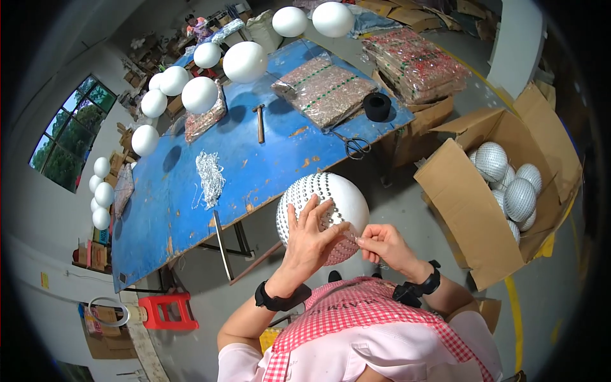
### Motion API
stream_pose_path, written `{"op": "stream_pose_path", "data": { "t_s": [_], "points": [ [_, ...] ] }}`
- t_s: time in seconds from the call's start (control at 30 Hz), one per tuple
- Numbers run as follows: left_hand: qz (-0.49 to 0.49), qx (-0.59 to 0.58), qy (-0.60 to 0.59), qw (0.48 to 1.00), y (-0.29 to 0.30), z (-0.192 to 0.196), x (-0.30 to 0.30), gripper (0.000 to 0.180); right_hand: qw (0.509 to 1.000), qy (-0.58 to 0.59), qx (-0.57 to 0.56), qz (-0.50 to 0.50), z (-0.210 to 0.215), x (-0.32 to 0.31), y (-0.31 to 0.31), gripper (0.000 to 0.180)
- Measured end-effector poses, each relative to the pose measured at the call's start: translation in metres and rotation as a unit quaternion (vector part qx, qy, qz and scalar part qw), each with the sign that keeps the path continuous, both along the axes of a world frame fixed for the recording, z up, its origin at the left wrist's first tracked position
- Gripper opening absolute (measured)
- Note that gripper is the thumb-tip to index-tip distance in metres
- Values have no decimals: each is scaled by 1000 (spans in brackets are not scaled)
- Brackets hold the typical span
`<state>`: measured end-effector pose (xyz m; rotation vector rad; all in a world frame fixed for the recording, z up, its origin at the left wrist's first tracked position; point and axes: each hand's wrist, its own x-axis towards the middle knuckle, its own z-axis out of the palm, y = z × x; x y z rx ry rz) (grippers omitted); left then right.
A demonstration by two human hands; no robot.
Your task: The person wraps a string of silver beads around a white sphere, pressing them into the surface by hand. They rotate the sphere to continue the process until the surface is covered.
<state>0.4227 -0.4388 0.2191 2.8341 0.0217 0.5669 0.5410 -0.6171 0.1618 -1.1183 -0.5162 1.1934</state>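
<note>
In front of my body is a large white ball [352, 195], its left and lower sides covered with curving rows of small silvery beads. My left hand [308, 237] lies over the beaded side with its fingers spread, the thumb reaching toward the ball's lower right. Close to that thumb, my right hand [384, 245] is closed in a pinch at the ball's lower right edge. Between its fingertips is a thin end that looks like a bead string [359, 241]; most of it is hidden. The lower part of the ball looks pinkish.
The blue table [254, 175] bears a hammer [259, 123], a silvery heap of strings [209, 178], scissors [354, 146], a black roll [377, 106] and bagged packs [324, 91]. White balls [245, 62] stand above its far side. At right is a carton [474, 210] of beaded balls; at left, a red stool [170, 311].
</note>
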Motion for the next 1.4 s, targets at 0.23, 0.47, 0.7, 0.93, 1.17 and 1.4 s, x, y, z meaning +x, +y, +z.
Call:
{"op": "stream_pose_path", "data": {
  "t_s": [0.23, 0.47, 0.7, 0.93, 1.17, 1.4],
  "points": [
    [-1, 5, -23, 1000, -2, -6, -1, 31, 876, -419, 28, -235, 18, -14, 15, 11],
    [4, 8, -45, 999, -4, -9, -3, 39, 823, -508, 1, -254, 16, -18, 15, 8],
    [9, -52, -23, 998, 1, -3, -3, 43, 608, -754, 45, -244, 16, -12, 13, 23],
    [27, 21, -45, 998, 2, 2, -4, 41, 594, -766, 48, -241, 14, -14, 12, 30],
    [-24, -76, -34, 996, 9, 6, -2, 42, 669, -702, 47, -240, 19, -15, 12, 27],
    [-21, -39, -2, 999, 8, 8, -5, 45, 686, -684, 43, -244, 17, -16, 13, 15]
  ]
}}
